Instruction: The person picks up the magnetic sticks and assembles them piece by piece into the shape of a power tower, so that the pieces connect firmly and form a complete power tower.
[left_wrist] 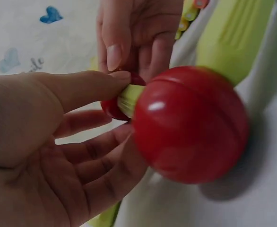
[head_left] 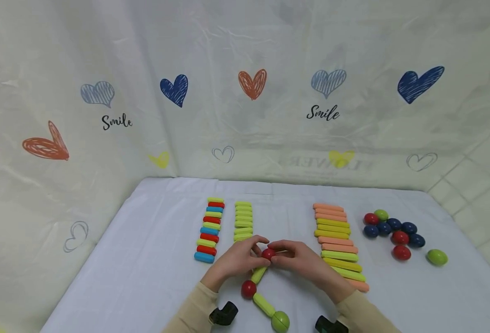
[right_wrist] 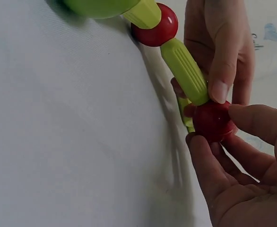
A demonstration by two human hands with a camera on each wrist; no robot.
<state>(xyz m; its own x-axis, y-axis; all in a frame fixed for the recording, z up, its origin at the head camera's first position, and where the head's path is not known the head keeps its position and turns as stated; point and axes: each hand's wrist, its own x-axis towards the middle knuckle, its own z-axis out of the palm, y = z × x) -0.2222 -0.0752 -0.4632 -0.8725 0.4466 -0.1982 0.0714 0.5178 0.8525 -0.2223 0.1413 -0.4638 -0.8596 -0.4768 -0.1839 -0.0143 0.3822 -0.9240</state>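
Observation:
A chain of balls and short rods lies before me. My right hand (head_left: 299,262) pinches the red ball (right_wrist: 213,122) at its far end between thumb and fingers. My left hand (head_left: 238,260) grips the light green rod (right_wrist: 185,71) where it meets that ball, thumb on one side and fingers behind. The rod's other end joins a second red ball (left_wrist: 190,125), close to the left wrist camera. From there another light green rod (head_left: 263,305) runs to a green ball (head_left: 280,321) nearest me. My hands nearly touch at the far ball.
Behind my left hand stand a column of light green rods (head_left: 243,220) and one of mixed red, blue and green rods (head_left: 208,237). Orange, yellow and green longer rods (head_left: 336,234) lie beside my right hand. Loose blue, red and green balls (head_left: 401,238) sit farther right on the white cloth.

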